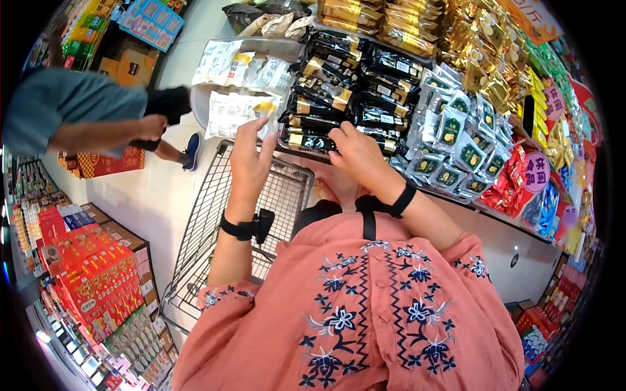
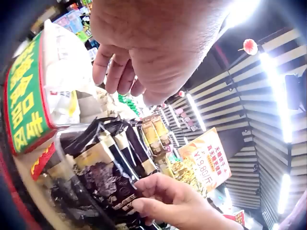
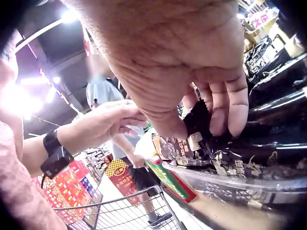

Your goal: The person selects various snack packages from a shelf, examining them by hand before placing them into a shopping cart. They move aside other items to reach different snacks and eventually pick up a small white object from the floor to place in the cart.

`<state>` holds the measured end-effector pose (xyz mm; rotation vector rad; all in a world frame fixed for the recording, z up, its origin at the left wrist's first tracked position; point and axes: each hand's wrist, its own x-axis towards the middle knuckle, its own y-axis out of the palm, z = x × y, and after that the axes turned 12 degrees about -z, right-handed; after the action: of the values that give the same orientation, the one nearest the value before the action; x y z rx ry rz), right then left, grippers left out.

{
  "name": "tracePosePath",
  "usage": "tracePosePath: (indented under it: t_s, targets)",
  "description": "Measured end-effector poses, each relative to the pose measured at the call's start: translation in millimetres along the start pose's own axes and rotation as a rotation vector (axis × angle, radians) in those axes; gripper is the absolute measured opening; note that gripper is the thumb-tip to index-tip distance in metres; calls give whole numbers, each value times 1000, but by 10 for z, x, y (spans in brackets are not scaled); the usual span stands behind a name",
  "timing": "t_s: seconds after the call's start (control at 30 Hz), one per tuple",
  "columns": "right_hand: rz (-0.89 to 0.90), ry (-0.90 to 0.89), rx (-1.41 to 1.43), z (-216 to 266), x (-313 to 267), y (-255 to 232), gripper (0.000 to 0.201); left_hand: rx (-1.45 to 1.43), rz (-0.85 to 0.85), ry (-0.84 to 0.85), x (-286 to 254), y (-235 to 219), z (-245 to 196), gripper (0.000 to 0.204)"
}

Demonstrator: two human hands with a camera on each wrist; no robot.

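My right hand (image 1: 349,144) reaches into a tray of black and gold snack packets (image 1: 339,98) on the display shelf. Its thumb and fingers pinch one black packet (image 3: 197,122) by the top edge; the same pinch shows in the left wrist view, right hand (image 2: 163,199) on the black packet (image 2: 108,179). My left hand (image 1: 255,133) hovers a little to the left, over the shelf edge, fingers relaxed and holding nothing (image 2: 117,72). White packets (image 1: 231,111) lie just beyond its fingertips.
A wire shopping cart (image 1: 208,215) stands directly below my hands. Another person (image 1: 72,107) bends over in the aisle at the left. Clear packets with green labels (image 1: 456,137) and gold packets (image 1: 482,58) fill the shelf to the right. Red boxes (image 1: 98,274) are stacked at lower left.
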<state>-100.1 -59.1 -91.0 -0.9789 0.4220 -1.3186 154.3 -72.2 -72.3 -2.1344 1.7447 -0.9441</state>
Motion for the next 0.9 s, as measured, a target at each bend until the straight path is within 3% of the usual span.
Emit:
tracePosePath:
  t_s: [0.1,0.13,0.23,0.4,0.7,0.9]
  targets:
    - [19,20,3,37,-12,-65,30,366,-220,147,-99,-87,255,44]
    - [21,28,7,36,-20,-74,30,470,-237,41,-104,-141,306,60]
    - [8,-2,-8,-17,-37,-19,31,496,-305,69,-53,-159,533,73]
    - [6,2,-22,3,-14,-1,30,595,-202,78,-12,-69,853,84]
    - [-20,-8,-15,-15,-50,28,31,390,-134,-22,270,-256,1114,76]
    - [-24,-9,-25,-34,-62,59,32,464,-58,16,522,-339,1349,67]
